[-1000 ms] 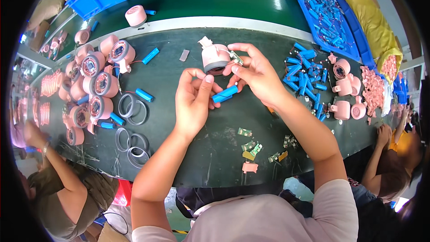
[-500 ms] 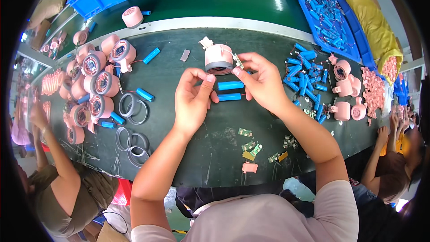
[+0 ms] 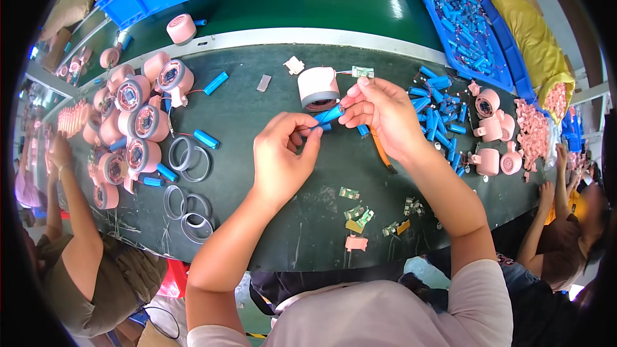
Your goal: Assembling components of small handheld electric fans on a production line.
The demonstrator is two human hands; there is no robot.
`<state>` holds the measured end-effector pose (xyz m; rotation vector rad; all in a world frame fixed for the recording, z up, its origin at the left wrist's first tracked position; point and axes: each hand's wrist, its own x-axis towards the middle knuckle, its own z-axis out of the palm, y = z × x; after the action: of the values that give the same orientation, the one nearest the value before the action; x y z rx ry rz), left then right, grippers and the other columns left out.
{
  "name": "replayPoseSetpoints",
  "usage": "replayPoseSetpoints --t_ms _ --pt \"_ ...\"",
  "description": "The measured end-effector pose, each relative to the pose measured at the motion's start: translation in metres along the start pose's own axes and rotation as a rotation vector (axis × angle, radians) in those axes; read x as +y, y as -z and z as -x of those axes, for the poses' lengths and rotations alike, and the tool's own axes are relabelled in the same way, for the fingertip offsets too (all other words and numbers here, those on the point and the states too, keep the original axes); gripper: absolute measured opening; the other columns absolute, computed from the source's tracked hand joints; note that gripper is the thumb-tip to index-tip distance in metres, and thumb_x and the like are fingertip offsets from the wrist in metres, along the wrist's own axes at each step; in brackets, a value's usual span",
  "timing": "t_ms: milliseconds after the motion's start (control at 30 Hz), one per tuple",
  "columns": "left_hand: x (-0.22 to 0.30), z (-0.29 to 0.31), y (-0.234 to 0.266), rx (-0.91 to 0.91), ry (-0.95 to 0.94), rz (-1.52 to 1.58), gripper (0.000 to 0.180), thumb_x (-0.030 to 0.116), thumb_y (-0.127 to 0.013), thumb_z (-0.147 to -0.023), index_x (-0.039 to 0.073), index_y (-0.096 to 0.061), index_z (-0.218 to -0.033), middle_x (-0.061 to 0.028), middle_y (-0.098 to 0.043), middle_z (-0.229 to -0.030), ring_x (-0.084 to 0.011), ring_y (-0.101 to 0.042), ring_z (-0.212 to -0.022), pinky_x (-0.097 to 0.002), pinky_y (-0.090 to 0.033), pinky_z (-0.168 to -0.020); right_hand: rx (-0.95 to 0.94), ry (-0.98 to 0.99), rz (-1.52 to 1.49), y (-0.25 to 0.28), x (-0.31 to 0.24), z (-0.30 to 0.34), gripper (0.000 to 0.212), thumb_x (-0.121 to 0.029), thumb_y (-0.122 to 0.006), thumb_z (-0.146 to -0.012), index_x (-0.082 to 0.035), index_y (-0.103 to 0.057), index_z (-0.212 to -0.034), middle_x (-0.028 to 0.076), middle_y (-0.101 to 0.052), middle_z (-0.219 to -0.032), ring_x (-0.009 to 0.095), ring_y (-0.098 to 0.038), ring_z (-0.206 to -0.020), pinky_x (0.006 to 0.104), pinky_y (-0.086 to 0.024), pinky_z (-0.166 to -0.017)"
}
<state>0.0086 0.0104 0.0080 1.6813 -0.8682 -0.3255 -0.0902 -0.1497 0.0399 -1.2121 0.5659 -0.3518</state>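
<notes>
A blue cylindrical battery point(image 3: 330, 114) is tilted up between my hands. My left hand point(image 3: 283, 154) is closed, with thumb and fingers pinching the battery's left end. My right hand point(image 3: 389, 115) has its fingers curled at the other end; what they pinch there is hidden. Just beyond stands a pink round housing point(image 3: 317, 83) with a grey ring at its near end. Wires run from it to a small green circuit board point(image 3: 363, 72) beside my right thumb. An orange tool handle point(image 3: 384, 151) shows below the right hand; whether the hand touches it is unclear.
Pink housings point(image 3: 148, 122) with batteries crowd the left, near grey rings point(image 3: 196, 228). Loose blue batteries point(image 3: 440, 115) lie at right, before a blue bin point(image 3: 479, 67). Small circuit boards point(image 3: 363, 218) lie nearer me. A green conveyor belt point(image 3: 360, 0) runs behind. Other people work on both sides.
One battery has been lifted off the table and tilted between my hands. The circuit board, earlier at my right fingertips, now sits farther back. The pink housing has shifted slightly right.
</notes>
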Motion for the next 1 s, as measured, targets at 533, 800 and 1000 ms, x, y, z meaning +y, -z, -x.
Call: replayPoseSetpoints --t_ms 533,800,1000 --pt "-0.004 -0.005 0.010 0.032 0.228 0.417 0.012 0.011 -0.051 -0.094 0.005 -0.042 -0.099 -0.0031 -0.060 -0.066 -0.0035 -0.049 -0.060 -0.0184 -0.036 -0.053 -0.127 -0.039 0.105 0.028 -0.033 -0.033 0.040 -0.041 -0.041 -0.095 -0.005 -0.055 -0.089 0.007 -0.062 -0.082 0.018 -0.062 -0.070 0.0277 -0.046 -0.054" --pt "-0.006 0.001 -0.005 -0.065 0.077 0.077 0.006 0.000 -0.060 -0.083 0.001 -0.054 -0.084 0.0013 -0.052 -0.057 -0.0006 -0.044 -0.052 -0.0180 -0.033 -0.046 -0.036 0.302 0.400 0.074 -0.084 -0.144 0.043 -0.028 -0.060 -0.088 0.004 -0.053 -0.116 0.014 -0.059 -0.110 0.022 -0.061 -0.096 0.0304 -0.050 -0.087" --pt "0.010 0.000 0.002 -0.108 -0.026 -0.059 0.009 -0.003 -0.064 -0.077 0.002 -0.058 -0.082 -0.0034 -0.058 -0.062 -0.0091 -0.051 -0.051 -0.0216 -0.040 -0.047 0.554 0.594 1.191 0.145 -0.099 -0.046 0.038 -0.034 -0.065 -0.077 -0.004 -0.068 -0.100 0.015 -0.068 -0.090 0.026 -0.066 -0.083 0.0340 -0.051 -0.073"
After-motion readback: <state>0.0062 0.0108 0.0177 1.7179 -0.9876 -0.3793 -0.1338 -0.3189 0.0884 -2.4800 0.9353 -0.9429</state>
